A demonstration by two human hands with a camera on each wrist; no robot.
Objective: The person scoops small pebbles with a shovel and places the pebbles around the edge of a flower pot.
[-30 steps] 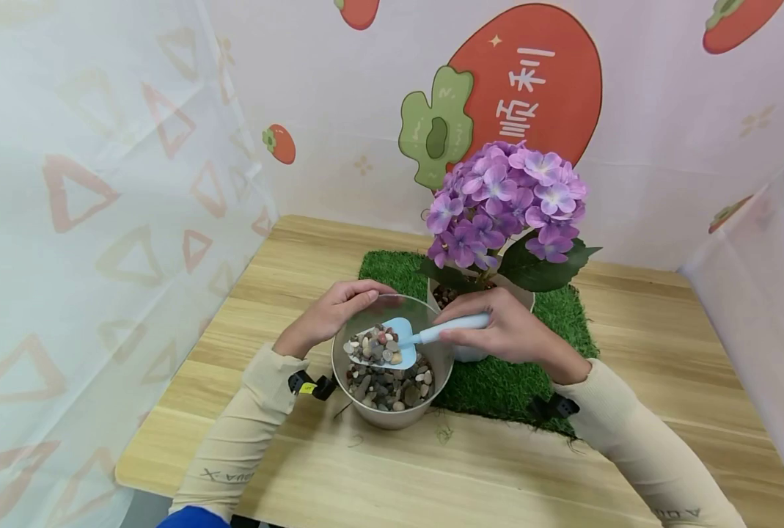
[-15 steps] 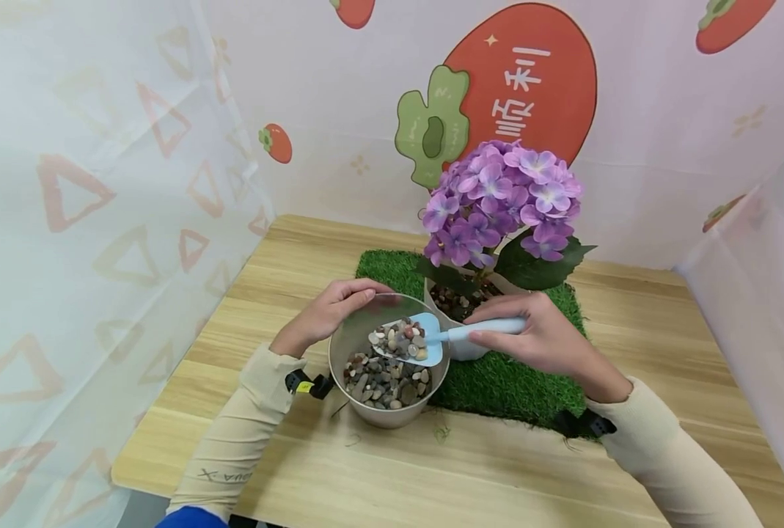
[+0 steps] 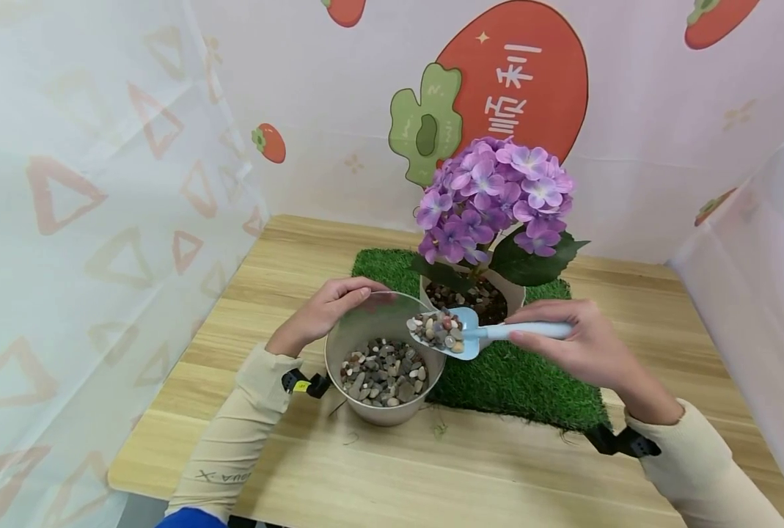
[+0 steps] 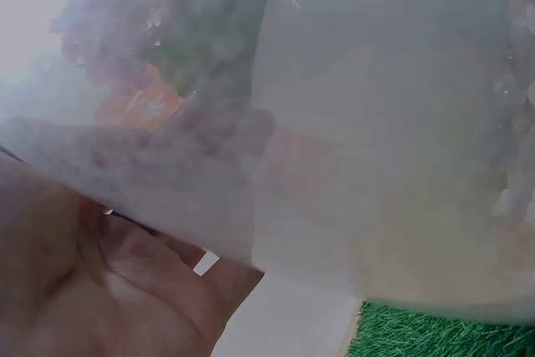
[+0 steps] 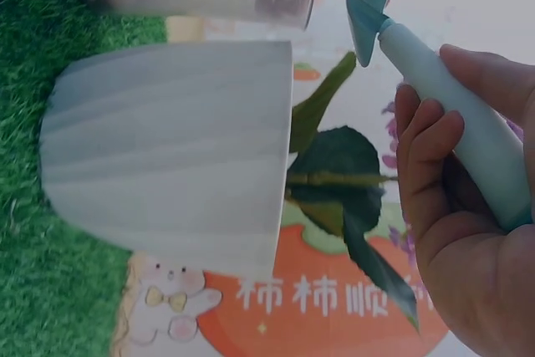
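Note:
My left hand [image 3: 320, 314] holds the far-left rim of a translucent bucket [image 3: 380, 416], which has a layer of mixed pebbles [image 3: 385, 375] in its bottom. In my right hand [image 3: 588, 343] is the handle of a light-blue garden trowel [image 3: 526, 331]. A heap of pebbles [image 3: 438, 330] lies on its blade, which is level above the bucket's right rim and the near side of a white flowerpot [image 5: 167, 148]. Dark soil with some pebbles [image 3: 474, 293] shows inside the pot, around a purple hydrangea [image 3: 493, 198]. The left wrist view shows my palm against the cloudy bucket wall [image 4: 334, 165].
A green artificial grass mat [image 3: 524, 389] lies under the pot, on a wooden table [image 3: 497, 469]. Large dark leaves [image 3: 537, 264] overhang the pot's right side. Printed cloth walls [image 3: 325, 81] stand behind and at both sides.
My right hand has moved right with the loaded trowel, from above the middle of the bucket to its right rim beside the pot. The left hand stays on the bucket.

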